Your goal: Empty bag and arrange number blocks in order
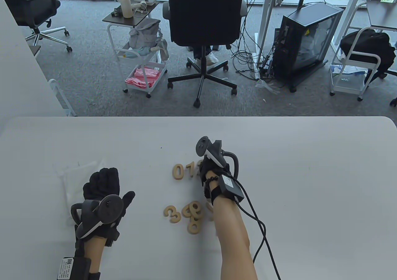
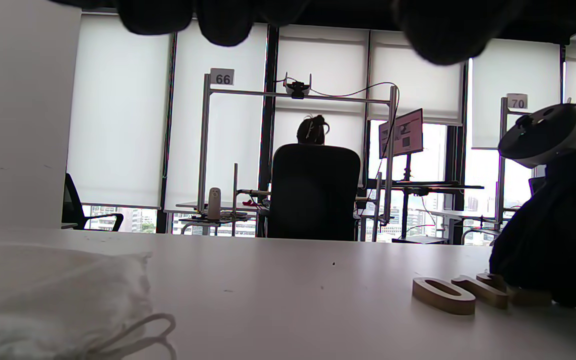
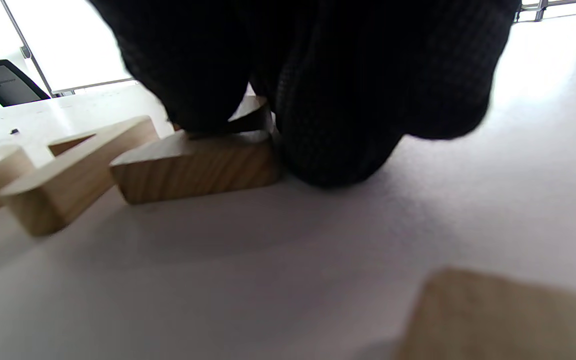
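Note:
The wooden 0 block [image 1: 179,171] and 1 block [image 1: 189,169] lie side by side on the white table [image 1: 310,168]. My right hand [image 1: 207,170] grips the 2 block [image 3: 198,165] just right of the 1 block [image 3: 68,165], flat on the table, with fingertips [image 3: 338,145] pressed against it. The 3 block [image 1: 172,214] and a small pile of other number blocks [image 1: 194,218] lie nearer to me. My left hand [image 1: 105,184] rests empty on the table beside the flat white drawstring bag [image 1: 76,176], also in the left wrist view [image 2: 53,295].
The left wrist view shows the 0 block [image 2: 443,295] and my right hand [image 2: 553,240] across the table. Another block [image 3: 508,320] lies blurred close to the right wrist camera. An office chair [image 1: 204,19] stands beyond the table's far edge.

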The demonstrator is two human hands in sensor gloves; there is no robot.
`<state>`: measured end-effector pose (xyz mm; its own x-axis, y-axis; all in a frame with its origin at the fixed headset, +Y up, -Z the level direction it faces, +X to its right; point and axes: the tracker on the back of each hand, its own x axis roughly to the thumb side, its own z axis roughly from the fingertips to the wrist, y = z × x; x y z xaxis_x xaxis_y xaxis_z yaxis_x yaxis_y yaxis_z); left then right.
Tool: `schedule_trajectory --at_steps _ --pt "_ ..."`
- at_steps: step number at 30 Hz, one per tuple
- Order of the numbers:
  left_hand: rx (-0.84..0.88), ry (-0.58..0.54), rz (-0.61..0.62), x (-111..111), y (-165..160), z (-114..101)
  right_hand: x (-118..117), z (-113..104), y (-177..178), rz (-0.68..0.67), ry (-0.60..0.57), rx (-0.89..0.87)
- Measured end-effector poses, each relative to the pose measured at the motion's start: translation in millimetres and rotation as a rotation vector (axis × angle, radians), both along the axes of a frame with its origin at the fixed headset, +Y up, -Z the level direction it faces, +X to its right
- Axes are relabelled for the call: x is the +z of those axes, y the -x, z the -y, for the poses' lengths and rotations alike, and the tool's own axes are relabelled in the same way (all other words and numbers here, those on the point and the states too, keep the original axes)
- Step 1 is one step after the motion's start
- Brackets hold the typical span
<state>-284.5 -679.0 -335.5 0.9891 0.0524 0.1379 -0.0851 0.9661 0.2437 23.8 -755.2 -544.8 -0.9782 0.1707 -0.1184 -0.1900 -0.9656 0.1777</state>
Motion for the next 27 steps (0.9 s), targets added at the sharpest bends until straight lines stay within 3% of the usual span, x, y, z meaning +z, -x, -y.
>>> schedule_trajectory --at_steps 7,12,18,21,27 --pt "0.001 0.008 -0.002 0.2 0.4 0.0 2.4 -4.0 -1.8 -0.005 -0.026 0.015" --pt "-0.004 0.011 0.002 -0.2 -0.4 0.4 15.7 -28.4 -5.2 -0.076 -0.086 0.000" --pt "-0.007 0.015 0.003 -0.4 -0.5 1.3 59.7 -73.4 1.0 -0.324 -0.162 -0.115" --pt "-0.017 0.023 -0.001 -1.6 -0.5 3.4 87.8 -87.6 13.2 -0.445 -0.172 -0.066" --pt "-0.018 0.027 -0.012 -1.9 1.0 3.7 135.7 -95.7 46.7 -0.620 -0.189 0.004"
